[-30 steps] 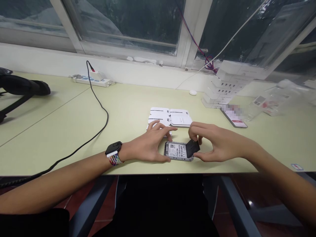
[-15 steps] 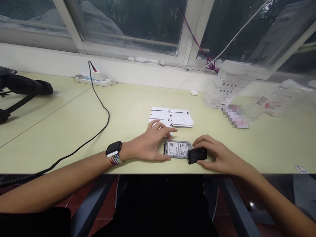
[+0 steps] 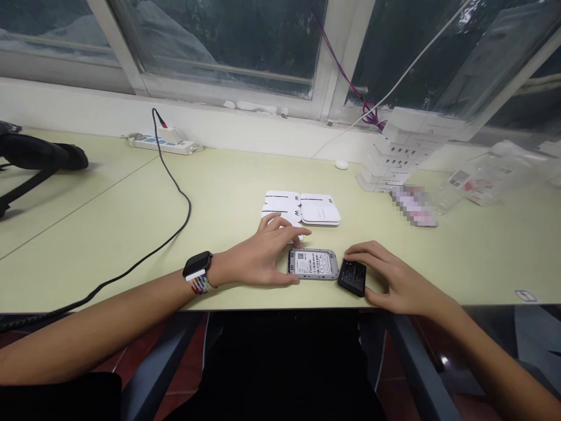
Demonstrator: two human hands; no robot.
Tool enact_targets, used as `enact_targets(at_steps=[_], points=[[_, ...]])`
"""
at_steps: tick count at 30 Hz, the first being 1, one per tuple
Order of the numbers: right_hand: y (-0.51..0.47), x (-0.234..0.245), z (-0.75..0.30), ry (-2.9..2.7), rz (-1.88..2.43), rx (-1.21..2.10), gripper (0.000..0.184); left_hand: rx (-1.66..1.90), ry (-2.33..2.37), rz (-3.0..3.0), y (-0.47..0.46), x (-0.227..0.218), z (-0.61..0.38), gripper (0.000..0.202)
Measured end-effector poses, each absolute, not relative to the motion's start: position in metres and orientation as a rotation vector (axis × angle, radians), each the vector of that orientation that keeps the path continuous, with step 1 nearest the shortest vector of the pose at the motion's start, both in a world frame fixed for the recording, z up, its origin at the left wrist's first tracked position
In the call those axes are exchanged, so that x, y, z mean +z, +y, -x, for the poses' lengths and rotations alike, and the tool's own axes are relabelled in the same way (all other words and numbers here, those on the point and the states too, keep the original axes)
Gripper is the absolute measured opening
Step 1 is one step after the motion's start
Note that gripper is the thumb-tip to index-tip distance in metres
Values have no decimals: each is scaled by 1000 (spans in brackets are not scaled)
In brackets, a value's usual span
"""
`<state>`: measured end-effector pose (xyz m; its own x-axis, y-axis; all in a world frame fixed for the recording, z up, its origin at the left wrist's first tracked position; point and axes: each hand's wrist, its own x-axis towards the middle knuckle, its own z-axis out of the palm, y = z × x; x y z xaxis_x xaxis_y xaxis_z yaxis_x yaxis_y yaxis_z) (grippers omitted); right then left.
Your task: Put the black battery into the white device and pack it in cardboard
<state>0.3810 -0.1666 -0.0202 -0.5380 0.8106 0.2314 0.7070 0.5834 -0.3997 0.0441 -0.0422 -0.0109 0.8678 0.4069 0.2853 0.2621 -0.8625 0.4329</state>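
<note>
A small grey device (image 3: 313,264) with its back off lies face down near the desk's front edge, a white label showing inside. My left hand (image 3: 258,257), with a smartwatch on its wrist, grips the device's left end between thumb and fingers. A flat black battery (image 3: 352,277) rests on the desk just right of the device. My right hand (image 3: 390,278) holds that battery by its right side, fingers curled over it. Behind the device lie several white covers (image 3: 302,208) side by side.
A black cable (image 3: 166,169) runs from a white power strip (image 3: 160,142) across the left of the pale desk (image 3: 109,234). A stack of white boxes (image 3: 394,161), a blurred phone (image 3: 414,206) and clear plastic bags (image 3: 486,175) stand at the back right. A dark stand (image 3: 30,161) sits far left.
My right hand has lifted the black battery out of the device and set it down on the desk to the right. My left hand has stayed on the device.
</note>
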Motion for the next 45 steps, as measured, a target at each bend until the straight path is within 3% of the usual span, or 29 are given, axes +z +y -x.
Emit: enact_targets(at_steps=[6, 13, 25, 45], points=[[-163, -1, -387, -2499, 1272, 506, 70, 530, 496, -2649, -41, -12, -43, 83], [-164, 9, -398, -2470, 1495, 677, 45, 502, 498, -2664, -42, -11, -44, 82], [-156, -18, -385, -2089, 1298, 494, 30, 537, 498, -2632, -42, -12, -43, 82], [-153, -26, -388, -2059, 1338, 500, 32, 520, 502, -2621, -42, -11, -44, 81]])
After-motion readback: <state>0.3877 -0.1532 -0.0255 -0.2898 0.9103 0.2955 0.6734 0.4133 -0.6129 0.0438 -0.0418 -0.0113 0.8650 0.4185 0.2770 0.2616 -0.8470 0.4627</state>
